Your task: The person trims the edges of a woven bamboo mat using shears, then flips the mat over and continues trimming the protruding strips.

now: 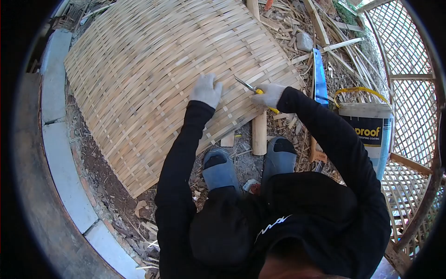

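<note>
A large woven bamboo mat (153, 69) spreads out in front of me, its near edge above my feet. My left hand (206, 90), in a pale glove, lies on the mat with the thumb apart from the fingers, holding nothing that shows. To its right, my gloved right hand (269, 95) is closed around a yellow-handled pointed metal tool (246, 84). The tool's tip points up and left over the weave, towards my left hand. Whether the tip touches the strips I cannot tell. The tool's exact kind is partly hidden by my fingers.
A blue handsaw (319, 76) lies right of the mat, near a grey stone (304, 42) and scattered bamboo scraps. A bucket (367, 125) stands by a lattice panel (399, 42). A wooden pole (259, 135) pokes out between my feet. Pale slabs (69, 172) run along the left.
</note>
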A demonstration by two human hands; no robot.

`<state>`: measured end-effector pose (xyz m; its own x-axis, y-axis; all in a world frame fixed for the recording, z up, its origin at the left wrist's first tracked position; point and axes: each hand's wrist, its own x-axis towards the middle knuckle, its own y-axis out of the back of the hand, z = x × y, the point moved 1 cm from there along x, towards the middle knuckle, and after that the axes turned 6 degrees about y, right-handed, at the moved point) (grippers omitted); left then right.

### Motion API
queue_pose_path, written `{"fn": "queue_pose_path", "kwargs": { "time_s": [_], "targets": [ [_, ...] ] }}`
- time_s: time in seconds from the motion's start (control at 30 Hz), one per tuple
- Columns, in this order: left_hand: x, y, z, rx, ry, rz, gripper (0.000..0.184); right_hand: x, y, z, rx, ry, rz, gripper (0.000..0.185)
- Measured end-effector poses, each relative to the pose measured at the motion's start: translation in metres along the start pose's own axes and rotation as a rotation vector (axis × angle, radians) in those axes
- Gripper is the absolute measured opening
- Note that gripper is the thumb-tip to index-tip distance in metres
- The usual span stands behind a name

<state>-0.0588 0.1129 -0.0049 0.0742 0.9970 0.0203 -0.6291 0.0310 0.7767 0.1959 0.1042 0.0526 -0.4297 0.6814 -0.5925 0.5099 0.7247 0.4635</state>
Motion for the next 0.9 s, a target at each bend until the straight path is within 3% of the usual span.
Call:
{"fn": "queue_pose_path", "kwargs": {
  "time_s": [0.03,0.07,0.17,0.37,0.47,0.6,0.77,0.9],
  "targets": [
    [0.006,-0.006,-0.006,0.062,-0.013,0.020,0.027,0.003,0.000,0.000,-0.037,0.034,0.012,0.051],
    [0.011,-0.015,-0.010,0.112,-0.157,0.092,0.023,0.009,0.000,0.001,-0.073,0.068,0.025,0.051],
    [0.013,-0.017,0.001,0.267,-0.326,0.030,0.018,0.018,-0.002,0.008,-0.120,0.092,0.027,0.051],
    [0.031,-0.029,-0.007,0.178,-0.106,-0.037,0.017,0.015,0.001,0.011,-0.054,0.063,0.001,0.049],
    [0.035,-0.024,-0.001,0.266,-0.125,-0.030,0.018,0.018,0.001,0.015,-0.069,0.059,-0.004,0.048],
    [0.040,-0.047,-0.021,0.528,-0.307,-0.014,0.020,0.016,0.003,0.007,-0.051,0.059,-0.028,0.052],
    [0.038,-0.043,-0.012,0.359,-0.366,0.102,0.021,0.032,-0.011,0.030,0.463,-0.209,-0.136,0.046],
    [0.038,-0.037,-0.002,0.193,-0.160,0.041,0.021,0.033,-0.020,0.018,0.916,-0.356,-0.076,0.035]
  ]
}}
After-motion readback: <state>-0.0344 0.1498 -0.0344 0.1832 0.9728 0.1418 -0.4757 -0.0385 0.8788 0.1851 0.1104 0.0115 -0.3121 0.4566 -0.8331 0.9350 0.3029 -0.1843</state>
